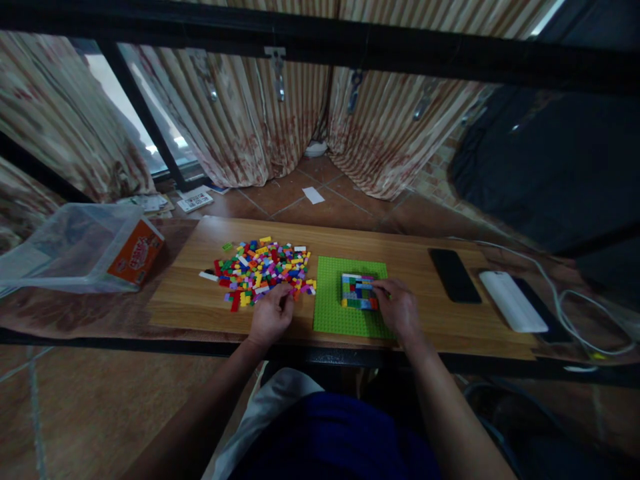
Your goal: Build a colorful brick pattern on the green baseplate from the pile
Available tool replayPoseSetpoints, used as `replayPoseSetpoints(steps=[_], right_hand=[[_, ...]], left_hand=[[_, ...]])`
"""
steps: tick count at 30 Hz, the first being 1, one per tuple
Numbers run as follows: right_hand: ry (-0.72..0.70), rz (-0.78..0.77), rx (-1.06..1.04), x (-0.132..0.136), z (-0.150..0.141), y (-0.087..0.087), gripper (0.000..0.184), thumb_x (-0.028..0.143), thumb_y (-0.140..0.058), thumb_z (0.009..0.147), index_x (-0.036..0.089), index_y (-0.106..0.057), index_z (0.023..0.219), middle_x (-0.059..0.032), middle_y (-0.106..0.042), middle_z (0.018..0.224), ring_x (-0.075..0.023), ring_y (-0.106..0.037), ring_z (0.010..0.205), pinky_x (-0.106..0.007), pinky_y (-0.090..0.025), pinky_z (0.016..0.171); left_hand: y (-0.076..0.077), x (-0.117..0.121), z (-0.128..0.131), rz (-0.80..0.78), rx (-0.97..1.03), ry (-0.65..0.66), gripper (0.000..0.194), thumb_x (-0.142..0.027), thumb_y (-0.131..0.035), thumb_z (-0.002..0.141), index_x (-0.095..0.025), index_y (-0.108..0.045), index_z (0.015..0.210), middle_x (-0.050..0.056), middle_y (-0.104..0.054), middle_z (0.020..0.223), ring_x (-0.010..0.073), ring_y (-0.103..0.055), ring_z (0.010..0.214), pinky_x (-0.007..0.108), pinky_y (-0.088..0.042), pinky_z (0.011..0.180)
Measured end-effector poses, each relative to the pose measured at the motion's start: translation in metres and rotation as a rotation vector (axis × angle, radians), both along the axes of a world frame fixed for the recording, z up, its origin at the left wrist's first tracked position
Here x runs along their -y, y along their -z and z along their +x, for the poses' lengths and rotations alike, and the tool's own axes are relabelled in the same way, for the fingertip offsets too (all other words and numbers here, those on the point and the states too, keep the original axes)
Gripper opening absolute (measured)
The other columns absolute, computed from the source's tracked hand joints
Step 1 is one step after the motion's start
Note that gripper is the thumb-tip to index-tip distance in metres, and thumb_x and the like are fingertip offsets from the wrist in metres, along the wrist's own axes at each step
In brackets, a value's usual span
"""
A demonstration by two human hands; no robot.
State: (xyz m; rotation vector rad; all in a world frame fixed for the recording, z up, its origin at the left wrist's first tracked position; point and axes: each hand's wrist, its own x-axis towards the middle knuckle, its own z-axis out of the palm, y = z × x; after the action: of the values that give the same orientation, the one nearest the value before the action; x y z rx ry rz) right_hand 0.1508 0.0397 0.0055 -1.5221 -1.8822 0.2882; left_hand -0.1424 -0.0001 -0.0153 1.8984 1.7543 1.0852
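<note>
A heap of small coloured bricks (265,268) lies on the wooden table (430,320). Right of it sits a green baseplate (345,313) carrying a small multicoloured brick block (358,291). My left hand (271,315) rests at the near edge of the heap, fingers curled in a pinch among the bricks; what it holds is too small to name. My right hand (398,308) lies on the baseplate with fingertips against the right side of the block, fingers bent together.
A clear plastic tub (75,248) with an orange label lies tipped at the left. A black phone (454,275), a white flat device (512,301) and a white cable (575,320) lie at the right. Curtains hang beyond the table.
</note>
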Motion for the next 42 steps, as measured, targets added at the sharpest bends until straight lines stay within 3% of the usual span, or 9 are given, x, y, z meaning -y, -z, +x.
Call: replayPoseSetpoints(steps=[10, 19, 23, 27, 42], right_hand=[[0.075, -0.051, -0.183, 0.003, -0.001, 0.009, 0.024, 0.038, -0.057, 0.083, 0.020, -0.073, 0.086, -0.0075, -0.071, 0.088, -0.0213, -0.064, 0.081, -0.036, -0.050, 0.076], [0.241, -0.160, -0.382, 0.004, -0.003, 0.007, 0.039, 0.049, -0.061, 0.079, 0.015, -0.071, 0.095, -0.0115, -0.072, 0.094, -0.0222, -0.066, 0.083, -0.037, -0.051, 0.079], [0.274, -0.245, -0.309, -0.005, -0.009, 0.007, 0.050, 0.055, -0.065, 0.074, 0.015, -0.069, 0.102, -0.0115, -0.072, 0.091, -0.0227, -0.065, 0.077, -0.037, -0.051, 0.073], [0.278, -0.280, -0.205, -0.015, -0.010, 0.011, 0.050, 0.058, -0.065, 0.072, 0.017, -0.070, 0.100, -0.0110, -0.073, 0.091, -0.0233, -0.066, 0.078, -0.038, -0.050, 0.074], [0.233, -0.360, -0.274, -0.024, -0.005, 0.007, 0.042, 0.052, -0.071, 0.065, 0.018, -0.073, 0.089, -0.0082, -0.073, 0.083, -0.0221, -0.066, 0.074, -0.034, -0.049, 0.069]], left_hand=[[-0.002, 0.001, 0.001, 0.012, -0.005, -0.008, 0.018, -0.026, -0.049, 0.087, -0.020, -0.061, 0.098, 0.004, -0.071, 0.093, 0.0182, -0.068, 0.083, 0.028, -0.054, 0.078], [-0.001, 0.000, 0.000, 0.012, -0.027, -0.011, 0.018, -0.026, -0.050, 0.087, -0.019, -0.062, 0.098, 0.004, -0.071, 0.094, 0.0188, -0.068, 0.085, 0.029, -0.054, 0.079], [-0.001, 0.001, 0.000, -0.002, -0.030, -0.009, 0.018, -0.025, -0.049, 0.087, -0.020, -0.062, 0.099, 0.004, -0.071, 0.094, 0.0188, -0.068, 0.086, 0.029, -0.054, 0.080], [-0.002, 0.001, 0.001, -0.001, -0.024, -0.005, 0.018, -0.025, -0.048, 0.087, -0.019, -0.062, 0.098, 0.005, -0.071, 0.095, 0.0186, -0.068, 0.086, 0.029, -0.054, 0.080], [0.000, 0.000, 0.000, -0.010, -0.057, -0.013, 0.019, -0.027, -0.048, 0.088, -0.019, -0.063, 0.098, 0.005, -0.071, 0.097, 0.0193, -0.068, 0.090, 0.030, -0.054, 0.083]])
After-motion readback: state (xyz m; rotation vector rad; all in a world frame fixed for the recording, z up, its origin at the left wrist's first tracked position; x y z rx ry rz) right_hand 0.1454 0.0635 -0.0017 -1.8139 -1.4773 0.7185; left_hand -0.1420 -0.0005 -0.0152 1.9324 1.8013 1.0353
